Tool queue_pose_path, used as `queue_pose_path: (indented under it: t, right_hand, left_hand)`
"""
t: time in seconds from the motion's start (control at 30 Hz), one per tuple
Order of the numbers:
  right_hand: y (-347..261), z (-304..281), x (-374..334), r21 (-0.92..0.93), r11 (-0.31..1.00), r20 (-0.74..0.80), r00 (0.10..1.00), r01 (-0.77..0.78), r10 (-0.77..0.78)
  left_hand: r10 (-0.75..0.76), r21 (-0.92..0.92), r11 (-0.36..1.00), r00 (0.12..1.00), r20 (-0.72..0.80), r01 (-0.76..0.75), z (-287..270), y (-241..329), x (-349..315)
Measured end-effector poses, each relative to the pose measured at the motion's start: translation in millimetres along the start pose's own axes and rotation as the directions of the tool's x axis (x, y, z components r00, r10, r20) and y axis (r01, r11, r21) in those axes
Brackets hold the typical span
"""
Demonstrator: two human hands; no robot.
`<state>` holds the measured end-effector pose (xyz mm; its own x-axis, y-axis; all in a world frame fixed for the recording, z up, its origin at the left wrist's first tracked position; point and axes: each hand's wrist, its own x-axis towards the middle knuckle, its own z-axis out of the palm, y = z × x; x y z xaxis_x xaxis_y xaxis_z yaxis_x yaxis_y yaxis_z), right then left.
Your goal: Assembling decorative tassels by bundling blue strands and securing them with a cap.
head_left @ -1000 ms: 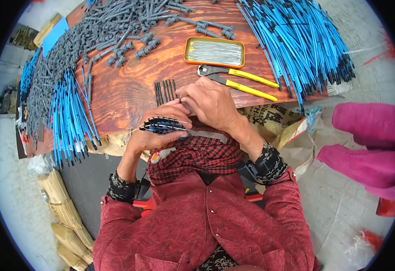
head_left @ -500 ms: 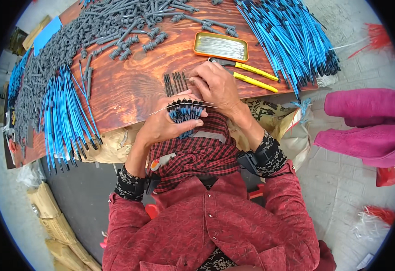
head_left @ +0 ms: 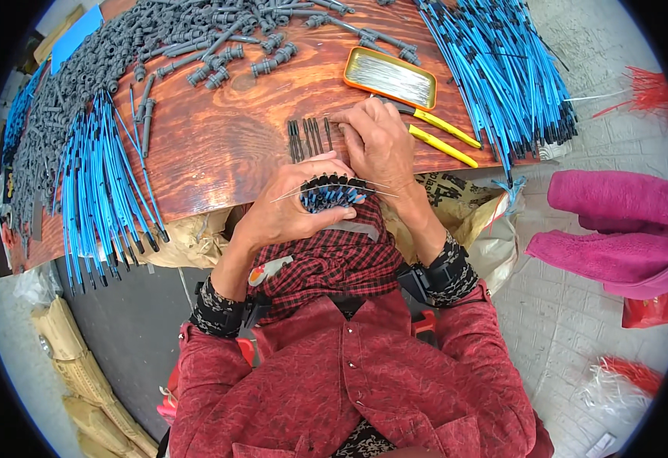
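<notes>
My left hand (head_left: 284, 206) is wrapped round a bundle of thin blue rods with black ends (head_left: 332, 195), held above my lap just off the table's front edge. Fine silvery wires (head_left: 288, 193) lie across the black ends and stick out on both sides. My right hand (head_left: 382, 145) is at the table edge with its fingers pinched together. Their tips are beside a row of short dark sticks (head_left: 309, 139) lying on the wood. Whatever the pinch holds, if anything, is hidden.
Pliers with yellow handles (head_left: 444, 137) lie right of my right hand, below an orange-rimmed tin of thin wires (head_left: 391, 75). Blue rods are heaped at the right (head_left: 494, 76) and left (head_left: 105, 191) of the wooden table (head_left: 196, 153). Grey plastic fittings (head_left: 90, 76) pile up at the far left.
My right hand has shifted slightly right over the table, and the bundle in my left hand is tilted more upright. The whole view has shifted a little. One dark stick now stands apart from the row.
</notes>
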<state>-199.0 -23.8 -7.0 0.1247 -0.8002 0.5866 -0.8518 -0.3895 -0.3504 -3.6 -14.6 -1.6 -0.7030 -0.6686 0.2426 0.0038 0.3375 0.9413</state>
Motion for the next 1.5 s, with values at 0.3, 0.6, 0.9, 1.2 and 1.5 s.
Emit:
queue_pose_path:
  t: [0.3,0.6,0.9,1.2,1.5]
  right_hand:
    - [-2.9,2.2,3.3,0.009,0.999,0.012,0.999,-0.039,0.039]
    - [-2.3,0.5,12.0,0.037,0.999,0.086,0.996,-0.022,0.018]
    - [-2.5,5.1,17.1,0.108,0.994,0.102,0.995,-0.014,0.002]
    - [-0.4,4.5,14.4,0.065,0.998,0.123,0.992,-0.017,0.009]
    - [-3.3,-0.5,14.5,0.04,0.999,0.12,0.993,-0.01,0.005]
  left_hand:
    - [-0.012,-0.055,0.998,1.0,-0.016,0.012,1.5,-6.7,-3.6]
    - [0.01,-0.019,1.0,1.0,-0.017,-0.01,1.4,-4.1,-1.8]
    - [0.024,-0.024,0.999,1.0,0.003,-0.024,-0.6,-5.1,-0.7]
    - [0.047,-0.002,0.999,0.998,-0.028,-0.047,1.2,-4.3,-1.4]
    - [0.021,-0.009,1.0,0.999,-0.025,-0.021,0.7,-2.9,-2.5]
